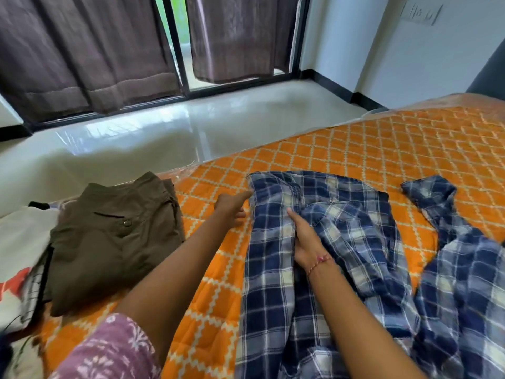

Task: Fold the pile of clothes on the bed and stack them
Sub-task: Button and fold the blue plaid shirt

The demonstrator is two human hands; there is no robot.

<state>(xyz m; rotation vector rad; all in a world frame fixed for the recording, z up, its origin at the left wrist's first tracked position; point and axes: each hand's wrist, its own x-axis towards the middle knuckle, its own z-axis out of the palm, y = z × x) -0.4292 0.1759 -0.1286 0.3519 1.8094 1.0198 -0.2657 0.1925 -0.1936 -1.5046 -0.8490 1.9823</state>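
On the orange quilted bedspread with its cream diamond pattern (341, 143): blue-and-white plaid cotton shirt (355, 242) spread out crumpled, one sleeve trailing off to the right. Left hand (232, 207) stretched forward at the shirt's upper left edge, fingers extended and reaching the cloth there (whether pinching or only touching, impossible to tell). Right hand (304, 239) laid on the middle of the shirt, thumb straight, fingers tucked under a raised fold of plaid, so grip hidden. Red thread bracelet (318, 262) on that wrist. Further left, just beside the shirt, folded olive-brown trousers with a snap-buttoned pocket (109, 236), lying on white floral-printed fabric (19, 255). Beyond the bed, glossy pale floor (136, 143) and brown curtains (82, 50).
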